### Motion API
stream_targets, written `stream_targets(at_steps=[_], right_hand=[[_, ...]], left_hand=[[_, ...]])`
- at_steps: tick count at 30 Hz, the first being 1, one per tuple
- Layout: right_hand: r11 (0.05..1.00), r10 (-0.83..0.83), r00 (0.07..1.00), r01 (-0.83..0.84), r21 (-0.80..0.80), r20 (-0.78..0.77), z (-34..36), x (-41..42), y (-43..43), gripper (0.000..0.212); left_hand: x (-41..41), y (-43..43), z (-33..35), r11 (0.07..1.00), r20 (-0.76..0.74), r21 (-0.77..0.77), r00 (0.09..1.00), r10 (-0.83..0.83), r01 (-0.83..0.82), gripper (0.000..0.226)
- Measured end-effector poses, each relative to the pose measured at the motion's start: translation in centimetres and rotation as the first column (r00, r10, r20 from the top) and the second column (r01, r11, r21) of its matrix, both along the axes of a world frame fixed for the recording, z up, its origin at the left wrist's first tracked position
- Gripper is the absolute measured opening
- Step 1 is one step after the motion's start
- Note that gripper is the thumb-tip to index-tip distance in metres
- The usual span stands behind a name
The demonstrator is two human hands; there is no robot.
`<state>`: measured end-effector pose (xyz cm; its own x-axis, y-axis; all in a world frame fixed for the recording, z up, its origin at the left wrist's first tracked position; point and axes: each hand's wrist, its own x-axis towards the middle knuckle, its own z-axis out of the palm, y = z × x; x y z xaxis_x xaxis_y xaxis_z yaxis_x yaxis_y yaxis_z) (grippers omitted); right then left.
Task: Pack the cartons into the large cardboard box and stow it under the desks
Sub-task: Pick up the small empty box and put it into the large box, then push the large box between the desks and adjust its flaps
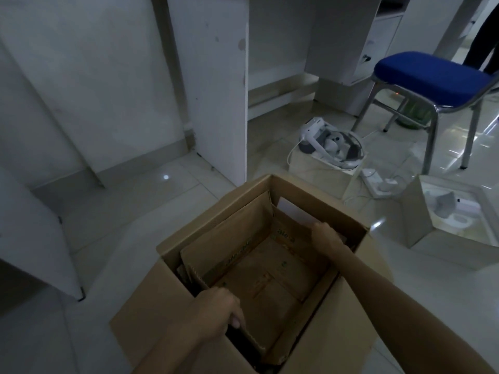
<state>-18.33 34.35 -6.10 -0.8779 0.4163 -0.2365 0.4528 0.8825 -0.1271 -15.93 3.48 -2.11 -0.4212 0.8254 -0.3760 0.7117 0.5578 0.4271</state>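
Holding flattened cartons (259,265) inside large cardboard box (167,314).

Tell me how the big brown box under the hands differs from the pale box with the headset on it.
The large cardboard box is brown, nearest the camera and open-topped, with flattened cartons inside. The pale box is cream-white, smaller in view, farther back beside the blue chair, and carries a white headset on top. The left hand and right hand reach into the brown one; nothing touches the pale one. Both sit on the tiled floor.
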Motion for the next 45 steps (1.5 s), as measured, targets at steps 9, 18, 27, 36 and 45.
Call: stream_targets(at_steps=[9, 18, 27, 36, 45], right_hand=[[0.992, 0.120, 0.986, -0.124, -0.032, -0.113, 2.5, 0.7, 1.2, 0.035], [0.982, -0.178, 0.964, 0.187, 0.030, -0.200, 3.8, 5.5, 6.4, 0.059], [0.931, -0.210, 0.960, 0.140, -0.336, -0.184, 2.6, 7.4, 4.6, 0.058], [0.964, -0.157, 0.981, 0.126, -0.235, -0.114, 2.6, 6.9, 0.3, 0.056], [0.895, 0.065, 0.995, -0.094, -0.435, -0.082, 2.7, 8.3, -2.0, 0.143]], left_hand=[[-0.5, 2.6, -1.3, 0.963, 0.192, -0.260, 0.973, 0.128, -0.075, 0.022], [2.1, 3.1, -0.8, 0.955, 0.113, -0.222, 0.968, 0.224, -0.195, 0.041], [5.5, 0.1, -3.1, 0.969, -0.214, -0.043, 0.950, 0.227, -0.241, 0.099], [5.9, -4.7, -2.3, 0.863, -0.280, 0.324, 0.832, 0.478, -0.387, 0.036], [13.8, -6.7, -2.5, 0.421, -0.020, 0.144, 0.423, 0.906, -0.895, 0.124]])
